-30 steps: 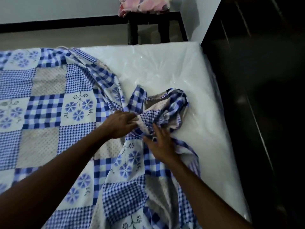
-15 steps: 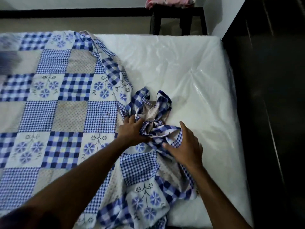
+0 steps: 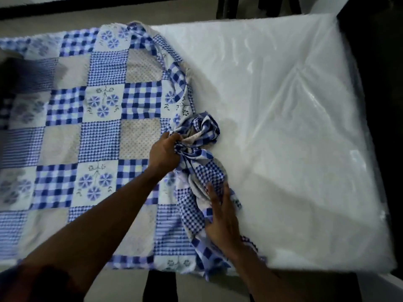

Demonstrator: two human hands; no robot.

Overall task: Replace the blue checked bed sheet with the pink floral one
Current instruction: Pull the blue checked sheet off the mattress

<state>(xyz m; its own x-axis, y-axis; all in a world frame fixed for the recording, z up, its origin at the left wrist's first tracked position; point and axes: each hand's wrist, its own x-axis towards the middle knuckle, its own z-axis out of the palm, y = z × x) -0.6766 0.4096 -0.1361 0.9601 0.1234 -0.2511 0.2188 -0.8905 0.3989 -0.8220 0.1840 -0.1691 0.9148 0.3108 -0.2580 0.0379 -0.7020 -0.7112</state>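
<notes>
**A:** We're bunching the blue checked bed sheet (image 3: 102,136) at frame centre. Our left hand (image 3: 164,152) is clenching the wad, and our right hand (image 3: 222,225) is lying flat-fingered on the fold below it.

**B:** Yep, and the bare mattress (image 3: 283,127) is lying open across the right half. A dark panel (image 3: 383,94) is hemming in its right edge.

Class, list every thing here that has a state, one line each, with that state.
Blue checked bed sheet: bunched along its right edge, spread flat to the left.
Mattress: plastic-wrapped, right part bare.
Left hand: grips the bunched sheet.
Right hand: flat on the sheet, fingers straight.
</notes>
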